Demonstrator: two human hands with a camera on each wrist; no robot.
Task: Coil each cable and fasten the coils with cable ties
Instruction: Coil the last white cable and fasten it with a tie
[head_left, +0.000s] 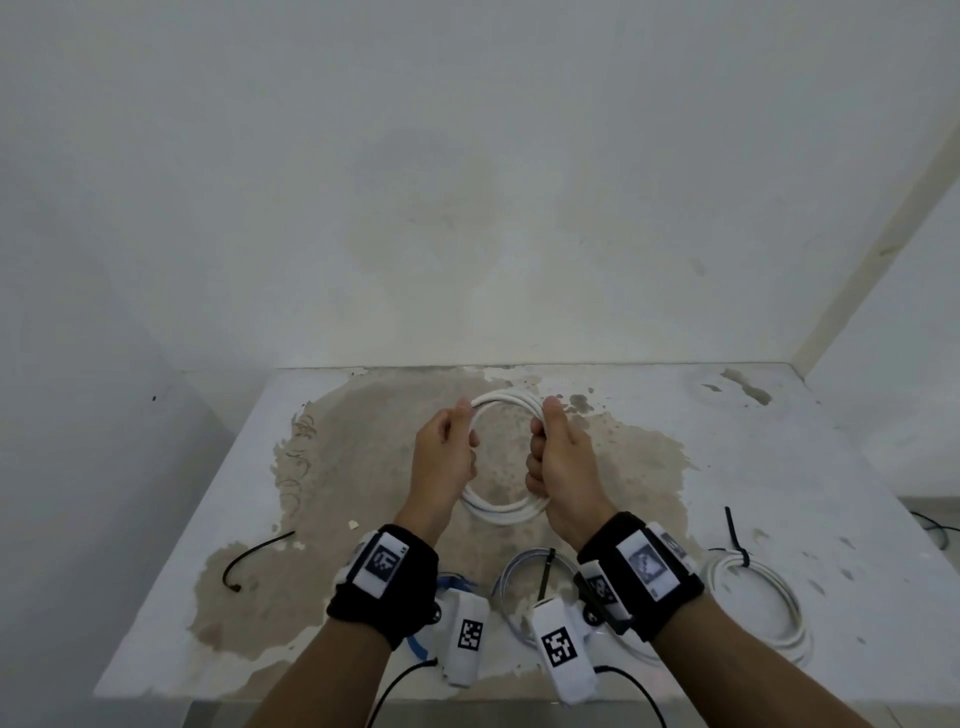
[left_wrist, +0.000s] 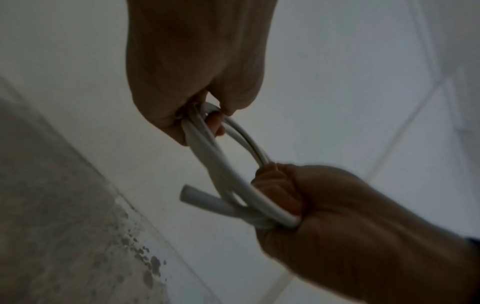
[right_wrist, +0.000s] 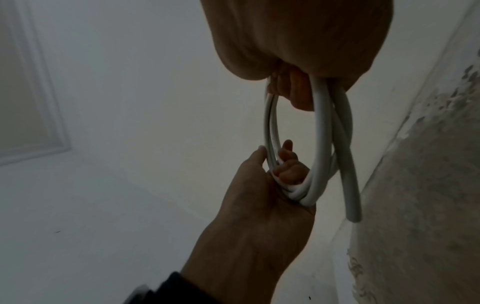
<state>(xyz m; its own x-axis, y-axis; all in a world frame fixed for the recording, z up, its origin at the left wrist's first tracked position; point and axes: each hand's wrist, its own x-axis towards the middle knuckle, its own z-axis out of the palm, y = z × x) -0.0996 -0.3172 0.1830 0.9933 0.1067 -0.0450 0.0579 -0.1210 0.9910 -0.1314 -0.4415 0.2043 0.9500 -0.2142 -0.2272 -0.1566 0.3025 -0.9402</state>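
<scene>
A white cable coil (head_left: 506, 398) of several loops hangs upright above the table, held between both hands. My left hand (head_left: 461, 432) grips its left side with fingers curled round the loops. My right hand (head_left: 543, 444) grips its right side in a fist. The left wrist view shows the coil (left_wrist: 207, 156) running from my left hand (left_wrist: 197, 115) to my right hand (left_wrist: 293, 197), with a loose cable end (left_wrist: 193, 195) sticking out. The right wrist view shows the same coil (right_wrist: 322, 144), my right hand (right_wrist: 293, 86), my left hand (right_wrist: 275, 172) and the loose end (right_wrist: 350, 195) hanging down.
On the worn table (head_left: 727, 467), a white coil (head_left: 758, 613) fastened with a black tie lies at the right. A grey coil (head_left: 511, 582) with a black tie lies between my wrists. A loose black cable tie (head_left: 254, 553) lies at the left. A blue cable (head_left: 415, 642) shows under my left wrist.
</scene>
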